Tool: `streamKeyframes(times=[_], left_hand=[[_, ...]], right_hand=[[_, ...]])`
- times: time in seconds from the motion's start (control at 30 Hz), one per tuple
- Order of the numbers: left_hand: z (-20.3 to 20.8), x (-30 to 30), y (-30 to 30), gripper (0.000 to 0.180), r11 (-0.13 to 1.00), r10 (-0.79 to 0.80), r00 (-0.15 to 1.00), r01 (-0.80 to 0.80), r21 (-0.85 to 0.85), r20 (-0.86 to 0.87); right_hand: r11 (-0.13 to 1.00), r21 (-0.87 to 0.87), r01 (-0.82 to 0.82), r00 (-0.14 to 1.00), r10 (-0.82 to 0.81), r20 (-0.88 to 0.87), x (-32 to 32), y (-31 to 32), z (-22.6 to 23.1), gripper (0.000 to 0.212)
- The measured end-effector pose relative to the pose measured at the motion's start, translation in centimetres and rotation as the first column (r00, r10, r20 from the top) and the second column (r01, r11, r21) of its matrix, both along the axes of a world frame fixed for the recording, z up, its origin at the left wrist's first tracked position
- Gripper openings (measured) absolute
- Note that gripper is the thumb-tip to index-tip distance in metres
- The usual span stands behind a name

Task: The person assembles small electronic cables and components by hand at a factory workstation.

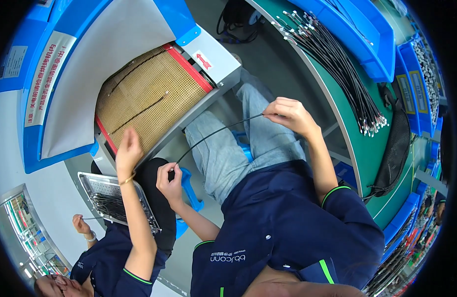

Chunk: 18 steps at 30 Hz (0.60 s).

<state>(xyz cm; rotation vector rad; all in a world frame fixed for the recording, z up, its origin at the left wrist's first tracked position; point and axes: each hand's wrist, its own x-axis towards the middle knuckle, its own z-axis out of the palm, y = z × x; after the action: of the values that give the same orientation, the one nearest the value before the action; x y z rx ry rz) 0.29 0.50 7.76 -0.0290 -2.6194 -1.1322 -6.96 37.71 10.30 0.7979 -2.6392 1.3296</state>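
Note:
A thin black cable (219,129) stretches in a slight curve above my lap, its two ends at my two hands. My left hand (170,184) is closed, pinching the lower left end between thumb and fingers. My right hand (290,115) pinches the other end, higher up and to the right. The fingers hide the cable's tips. Left of my hands, the conveyor's brown mesh belt (154,84) carries several similar dark cables, such as one cable (145,108) with a small tip.
A co-worker's hand (128,151) reaches to the belt's near edge, above a metal tray (92,182) of black cables. A blue and white machine hood (85,84) covers the belt. Right, a green table (332,81) bears a cable bundle (337,69), a blue bin (382,54) and a black mesh pouch (392,143).

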Motion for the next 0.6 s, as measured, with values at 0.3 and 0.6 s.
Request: streamKeyframes(times=[0.3, 0.6], left_hand=[[-0.38, 0.12, -0.06, 0.009, 1.0, -0.023, 0.998, 0.024, 0.011, -0.05], [0.08, 0.27, -0.47, 0.009, 1.0, -0.015, 0.999, 0.015, -0.011, -0.041]], right_hand=[[0.999, -0.041, 0.035, 0.999, -0.036, -0.004, 0.58, -0.51, 0.31, 0.011], [0.998, -0.055, -0.006, 0.994, 0.012, 0.109, 0.88, -0.15, 0.39, 0.01]])
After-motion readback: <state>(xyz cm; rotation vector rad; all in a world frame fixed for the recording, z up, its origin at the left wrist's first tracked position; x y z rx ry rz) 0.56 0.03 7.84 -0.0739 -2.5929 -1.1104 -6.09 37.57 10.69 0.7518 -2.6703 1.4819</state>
